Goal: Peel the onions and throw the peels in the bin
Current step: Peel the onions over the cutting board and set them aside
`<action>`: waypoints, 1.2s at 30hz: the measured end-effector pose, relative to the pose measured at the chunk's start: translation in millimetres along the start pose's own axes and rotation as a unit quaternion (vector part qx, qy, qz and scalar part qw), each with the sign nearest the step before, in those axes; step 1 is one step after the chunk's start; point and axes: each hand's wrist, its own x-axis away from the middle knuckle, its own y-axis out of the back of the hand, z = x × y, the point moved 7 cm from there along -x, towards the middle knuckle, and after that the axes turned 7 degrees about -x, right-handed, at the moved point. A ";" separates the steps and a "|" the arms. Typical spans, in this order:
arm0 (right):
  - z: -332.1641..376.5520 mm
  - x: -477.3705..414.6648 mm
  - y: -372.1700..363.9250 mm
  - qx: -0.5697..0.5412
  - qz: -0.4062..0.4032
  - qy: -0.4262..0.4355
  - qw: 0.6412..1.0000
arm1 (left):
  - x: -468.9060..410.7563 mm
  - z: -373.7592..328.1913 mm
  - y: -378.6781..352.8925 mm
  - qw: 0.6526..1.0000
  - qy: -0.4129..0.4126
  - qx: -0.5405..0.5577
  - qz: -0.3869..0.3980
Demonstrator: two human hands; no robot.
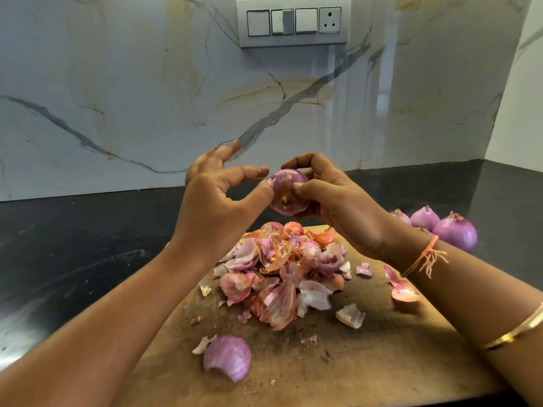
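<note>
A person holds a red onion [289, 190] in the air above the far edge of a wooden cutting board [382, 362]. The right hand [332, 201] grips it, fingers curled over the top and the thumb pressed on its near face. The left hand [217, 201] pinches the skin at the onion's left edge between thumb and forefinger, with the other fingers spread out toward the wall.

Below the hands, a pile of onion peels [282, 268] lies on the board, with loose scraps scattered around it and one large curved peel [227, 356] nearer the person. To the right, beyond the board, peeled onions [454, 232] sit together on the black countertop [73, 245]. An orange thread [426, 257] circles the right wrist and a gold bangle [517, 330] sits further up the forearm. A switch panel [293, 22] is mounted on the marble backsplash [117, 98].
</note>
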 end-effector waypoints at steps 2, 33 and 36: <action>2.8 0.8 0.7 0.016 -0.012 0.011 1.000 | 0.7 -1.6 2.5 1.000 -0.007 -0.017 -0.013; 0.5 0.3 -1.6 -0.024 0.026 0.010 0.999 | -0.3 -8.3 12.8 0.991 -0.076 -0.081 -0.077; -0.7 -0.3 -0.8 -0.026 0.026 0.000 0.999 | 0.0 -8.0 11.2 0.991 -0.077 -0.085 -0.073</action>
